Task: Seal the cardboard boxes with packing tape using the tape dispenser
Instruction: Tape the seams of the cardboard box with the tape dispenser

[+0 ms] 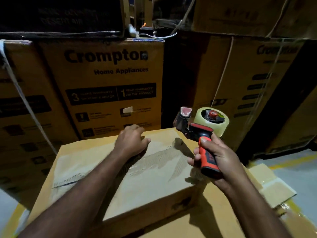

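- Left hand (131, 140): lies palm down on the top of the cardboard box (145, 182) near its far edge, fingers loosely bent, gripping nothing.
- Right hand (217, 158): fingers and thumb wrapped round the red-and-black handle of the tape dispenser (199, 130), held in the air above the box's far right corner, blade end up.
- Roll of clear tape (212, 120): mounted on the dispenser, to the right of the blade guard.
- Box top: torn facing paper exposes the corrugation across the middle; the box rests on a wider cardboard sheet (223, 213).
- Crompton cartons (106, 74): stacked wall just behind the far edge; a white strap (25, 102) crosses the left carton.
- Right-hand cartons (253, 86): close beside the dispenser.
- Dark gap (173, 79): between the stacks.
- Floor (295, 170): open at right, with a yellow line.
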Tool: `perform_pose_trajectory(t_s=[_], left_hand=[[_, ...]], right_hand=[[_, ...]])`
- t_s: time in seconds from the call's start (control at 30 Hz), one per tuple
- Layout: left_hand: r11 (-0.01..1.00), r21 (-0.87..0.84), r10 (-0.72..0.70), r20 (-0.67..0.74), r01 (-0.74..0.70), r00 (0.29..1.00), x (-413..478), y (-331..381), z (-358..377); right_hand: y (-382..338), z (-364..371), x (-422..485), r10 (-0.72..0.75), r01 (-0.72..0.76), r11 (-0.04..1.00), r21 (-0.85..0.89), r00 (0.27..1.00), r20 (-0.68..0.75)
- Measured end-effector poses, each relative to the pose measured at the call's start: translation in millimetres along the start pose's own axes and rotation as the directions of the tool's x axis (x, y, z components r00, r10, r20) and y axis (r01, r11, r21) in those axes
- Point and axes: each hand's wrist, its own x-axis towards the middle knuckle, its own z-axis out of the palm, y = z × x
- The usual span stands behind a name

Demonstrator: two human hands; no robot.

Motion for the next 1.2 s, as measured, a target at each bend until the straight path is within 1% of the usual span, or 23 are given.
perform_pose_trajectory(t_s=[0.03,0.07,0.1,0.13,0.17,0.2,0.23,0.27,0.33,0.43,0.47,0.53,0.6,0.7,0.8,0.83,0.93,1.0,1.03,1.1,1.13,1.2], left_hand=[[0.996,-0.075,-0.046,-0.055,0.042,0.997,-5.2,14.5,-9.2],[0.971,-0.216,-0.12,-0.079,0.1,0.99,-12.0,31.3,-20.0],[0.886,-0.424,-0.216,-0.016,0.189,0.976,-18.5,49.0,-30.8],[0.695,-0.649,-0.281,0.151,0.309,0.948,-24.2,66.1,-40.4],[0.449,-0.779,-0.259,0.354,0.437,0.899,-29.5,82.5,-48.2],[0.254,-0.805,-0.184,0.504,0.536,0.844,-34.2,96.0,-53.8],[0.14,-0.791,-0.112,0.585,0.596,0.803,-37.3,106.7,-56.6],[0.058,-0.779,-0.069,0.621,0.625,0.781,-37.7,114.4,-55.9],[-0.073,-0.773,-0.035,0.634,0.63,0.773,-35.1,127.1,-54.9],[-0.242,-0.761,0.001,0.62,0.602,0.784,-28.0,140.9,-54.5],[-0.284,-0.752,0.009,0.618,0.594,0.786,-25.6,143.6,-53.8],[-0.335,-0.737,0.032,0.614,0.587,0.789,-21.4,146.3,-51.6],[-0.365,-0.714,0.053,0.625,0.597,0.779,-16.9,145.8,-47.8],[-0.408,-0.678,0.056,0.649,0.611,0.758,-11.4,145.6,-43.8],[-0.43,-0.642,0.061,0.681,0.635,0.73,-8.2,146.1,-45.7],[-0.408,-0.637,0.079,0.689,0.654,0.72,-7.1,145.0,-46.8],[-0.268,-0.645,0.155,0.704,0.715,0.693,0.2,135.0,-46.0],[-0.159,-0.643,0.151,0.734,0.749,0.662,8.0,125.6,-44.0],[-0.085,-0.643,0.138,0.749,0.761,0.648,11.9,121.0,-44.2],[0.078,-0.64,0.119,0.767,0.764,0.631,19.5,111.9,-45.6],[0.143,-0.639,0.121,0.769,0.755,0.628,23.1,107.8,-46.3],[0.223,-0.654,0.149,0.756,0.723,0.638,31.2,99.4,-48.2]], right_hand=[[-1.8,-3.7,1.5,0.005,-0.005,1.0,-0.028,1.0,0.018],[-4.3,-6.8,2.2,0.003,-0.001,0.998,-0.064,1.0,0.03],[-6.9,-10.3,3.1,-0.007,0.01,0.994,-0.108,0.999,0.035],[-9.6,-13.3,4.4,-0.028,0.033,0.987,-0.159,0.999,0.033],[-12.4,-16.4,5.4,-0.055,0.061,0.973,-0.225,0.998,0.031],[-15.6,-18.9,5.8,-0.088,0.094,0.95,-0.297,0.996,0.035],[-18.9,-21.6,5.7,-0.123,0.13,0.921,-0.367,0.991,0.043],[-22.1,-23.4,4.6,-0.157,0.165,0.89,-0.425,0.986,0.056],[-26.7,-27.7,0.6,-0.212,0.222,0.827,-0.517,0.974,0.08],[-27.1,-33.4,-6.3,-0.272,0.285,0.718,-0.635,0.955,0.122],[-25.9,-35.8,-7.8,-0.288,0.306,0.677,-0.669,0.947,0.142],[-24.1,-37.3,-12.1,-0.307,0.342,0.587,-0.734,0.933,0.189],[-22.9,-35.7,-16.8,-0.324,0.351,0.507,-0.787,0.924,0.204],[-21.9,-32.4,-20.1,-0.361,0.325,0.429,-0.843,0.917,0.17],[-21.6,-32.8,-19.0,-0.378,0.292,0.42,-0.859,0.917,0.127],[-21.7,-33.0,-19.0,-0.382,0.285,0.427,-0.858,0.917,0.114],[-18.8,-32.7,-20.3,-0.396,0.278,0.44,-0.854,0.913,0.093],[-15.1,-32.8,-19.6,-0.408,0.266,0.447,-0.854,0.91,0.07],[-13.9,-31.6,-19.8,-0.411,0.261,0.445,-0.857,0.909,0.064],[-11.8,-28.7,-20.1,-0.407,0.249,0.432,-0.867,0.912,0.059],[-10.4,-27.8,-20.2,-0.399,0.24,0.43,-0.87,0.915,0.055],[-6.2,-25.4,-20.6,-0.384,0.213,0.423,-0.881,0.923,0.039]])
